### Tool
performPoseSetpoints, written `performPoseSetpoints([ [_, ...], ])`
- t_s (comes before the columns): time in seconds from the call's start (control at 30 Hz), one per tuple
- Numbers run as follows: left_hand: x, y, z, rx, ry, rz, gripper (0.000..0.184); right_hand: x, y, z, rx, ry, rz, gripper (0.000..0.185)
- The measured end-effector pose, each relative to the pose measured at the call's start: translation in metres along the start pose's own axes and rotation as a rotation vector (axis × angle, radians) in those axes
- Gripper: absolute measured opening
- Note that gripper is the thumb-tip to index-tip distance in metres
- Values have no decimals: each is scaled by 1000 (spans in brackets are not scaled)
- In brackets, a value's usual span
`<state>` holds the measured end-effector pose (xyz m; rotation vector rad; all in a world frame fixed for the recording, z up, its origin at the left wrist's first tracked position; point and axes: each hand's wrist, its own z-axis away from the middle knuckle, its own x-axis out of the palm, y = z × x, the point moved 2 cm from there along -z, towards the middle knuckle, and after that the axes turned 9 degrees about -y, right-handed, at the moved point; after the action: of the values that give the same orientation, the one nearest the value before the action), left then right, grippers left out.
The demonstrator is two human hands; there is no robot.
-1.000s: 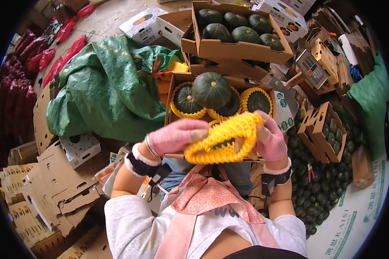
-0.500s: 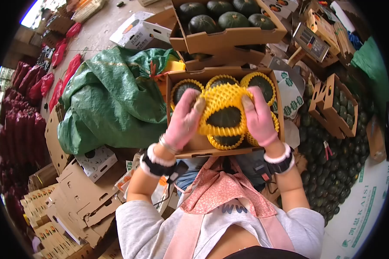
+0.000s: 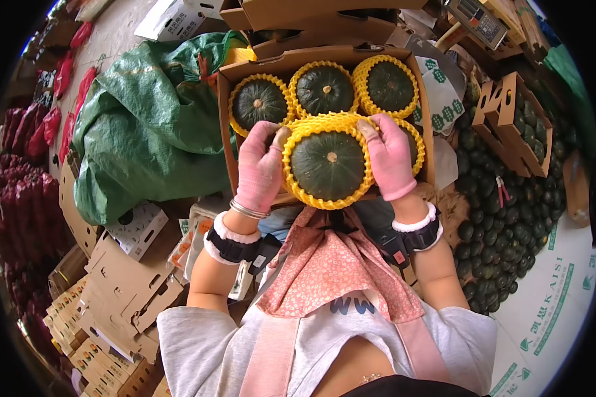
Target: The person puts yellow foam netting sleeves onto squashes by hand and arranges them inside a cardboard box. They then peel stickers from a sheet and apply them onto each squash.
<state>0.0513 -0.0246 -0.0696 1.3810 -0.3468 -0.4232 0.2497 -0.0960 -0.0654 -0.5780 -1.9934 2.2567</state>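
A dark green pumpkin (image 3: pixel 330 169) in a yellow foam net is held between my two pink-gloved hands, over the near side of an open cardboard box (image 3: pixel 226 149). My left hand (image 3: pixel 261 165) is closed on the net's left edge, and my right hand (image 3: pixel 387 155) grips its right edge. Behind it, three netted pumpkins stand in a row: one at the left (image 3: pixel 258 104), one in the middle (image 3: pixel 325 90) and one at the right (image 3: pixel 389 86). Another netted pumpkin (image 3: pixel 410 145) is partly hidden by my right hand.
A green woven sack (image 3: pixel 146 132) lies left of the box. Flattened cardboard (image 3: pixel 129 278) is at the lower left. Many small dark pumpkins (image 3: pixel 503 231) are piled at the right, beside a tilted carton (image 3: pixel 516 126). A scale (image 3: pixel 477 21) stands at the upper right.
The yellow net, first held without a pumpkin, is now around the pumpkin in my hands. The bare pumpkin resting on top of the others is gone from there. The view has shifted nearer the box.
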Motion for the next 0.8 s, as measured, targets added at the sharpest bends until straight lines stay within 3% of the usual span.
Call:
performPoseSetpoints([
  [0.13,-6,-21,3,-222,-50,353,12,7,16,1,105,-48,-83,13],
  [0.2,-7,-21,4,-203,-71,231,15,5,13,6,71,-30,97,8],
  [0.27,-13,-15,7,50,-65,-303,18,1,-5,12,-89,48,184,10],
  [0.3,-12,-9,12,53,-47,-245,22,-3,-13,13,-365,202,511,14],
  [0.4,-6,18,24,27,-64,-141,33,-10,-34,35,-506,70,543,21],
  [0.43,-6,24,26,-6,-121,-152,37,-7,-37,44,-369,-17,596,28],
  [0.53,-7,18,26,-133,-257,43,41,-1,-30,43,-370,-33,588,31],
  [0.63,-6,10,24,-292,-297,355,40,-3,-20,43,-300,-39,475,33],
  [0.7,0,17,24,-233,-364,416,42,-8,-21,37,-284,-41,395,27],
  [0.73,4,30,27,-228,-367,429,43,-14,-20,39,-216,-137,310,39],
  [0.8,6,49,32,-94,-452,486,44,-15,-39,50,-5,-275,-244,76],
])
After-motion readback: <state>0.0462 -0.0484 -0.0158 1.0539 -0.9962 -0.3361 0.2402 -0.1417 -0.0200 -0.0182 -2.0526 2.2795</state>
